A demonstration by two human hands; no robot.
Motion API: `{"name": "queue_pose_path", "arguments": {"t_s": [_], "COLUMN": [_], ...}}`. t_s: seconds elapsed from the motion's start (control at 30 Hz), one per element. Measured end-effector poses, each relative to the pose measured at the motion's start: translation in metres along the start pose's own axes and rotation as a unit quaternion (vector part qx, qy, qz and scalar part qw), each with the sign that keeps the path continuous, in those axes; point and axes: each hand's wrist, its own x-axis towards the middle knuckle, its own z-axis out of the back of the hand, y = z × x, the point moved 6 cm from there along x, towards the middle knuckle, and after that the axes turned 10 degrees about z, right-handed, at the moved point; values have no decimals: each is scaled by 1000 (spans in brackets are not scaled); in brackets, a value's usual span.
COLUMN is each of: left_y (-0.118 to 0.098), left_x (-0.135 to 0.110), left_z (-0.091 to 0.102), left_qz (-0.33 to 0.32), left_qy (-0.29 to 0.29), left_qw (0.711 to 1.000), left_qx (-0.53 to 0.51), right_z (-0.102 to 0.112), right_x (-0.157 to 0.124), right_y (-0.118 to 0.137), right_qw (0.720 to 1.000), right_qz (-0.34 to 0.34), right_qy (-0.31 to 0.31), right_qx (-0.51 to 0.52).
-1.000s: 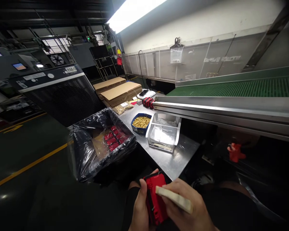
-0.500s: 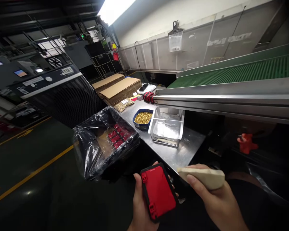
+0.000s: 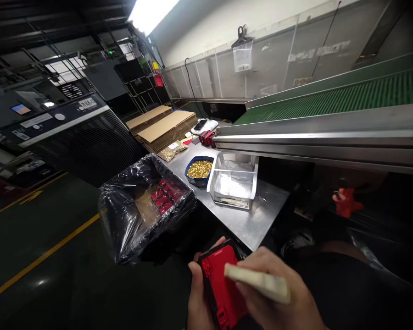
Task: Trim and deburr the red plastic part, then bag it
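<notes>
My left hand (image 3: 198, 300) is wrapped round a red rectangular plastic part with a black rim (image 3: 223, 279), its flat red face up. In my right hand (image 3: 278, 298) is a cream-coloured, flat, wedge-shaped piece (image 3: 258, 280), slightly blurred; its kind I cannot make out. Its narrow end lies over the red face, and whether they touch I cannot tell. My right hand covers the lower right of the red part. Beyond both hands stands a clear plastic bin with white side edges (image 3: 254, 181) on a metal table (image 3: 239, 224).
Left of the table is a box lined with black plastic (image 3: 124, 229), with several red parts (image 3: 164, 197) inside. A blue tray (image 3: 197, 183) holds small brass-coloured pieces (image 3: 199, 169). Flat cardboard (image 3: 168, 128) is stacked behind. A green conveyor (image 3: 330, 105) slopes along the right.
My right hand has moved left with the cream-coloured piece, from beside the red part to over its face. The view has shifted slightly. My left hand keeps its hold.
</notes>
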Motion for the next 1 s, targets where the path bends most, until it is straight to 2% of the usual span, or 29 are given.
{"name": "queue_pose_path", "arguments": {"t_s": [0.07,0.13,0.17,0.3,0.4,0.53,0.67,0.77,0.87,1.0], "left_y": [-2,-5,-7,-11,-12,-15,-16,-16,-15,-12], "left_x": [0,0,0,1,1,-4,-7,-8,-8,-8], "left_z": [-2,-3,-3,0,0,-1,0,3,6,7], "left_qz": [15,31,35,42,33,25,19,15,20,21], "left_qy": [11,22,25,13,1,-2,-1,-1,4,-3], "left_qw": [1000,999,999,999,999,999,999,999,1000,1000], "left_qx": [5,12,14,10,20,30,37,30,15,18], "right_z": [25,51,59,65,58,48,46,48,52,44], "right_x": [2,-1,-3,-13,-17,-7,-2,-5,-7,-6], "right_y": [-30,-74,-98,-186,-217,-216,-209,-204,-192,-157], "right_qw": [988,950,935,923,921,918,909,912,927,959], "right_qz": [-83,-187,-224,-276,-285,-265,-257,-242,-211,-184], "right_qy": [-102,-176,-177,-102,-49,-27,-53,-82,-114,-96], "right_qx": [-81,-176,-210,-247,-261,-293,-324,-320,-290,-195]}}
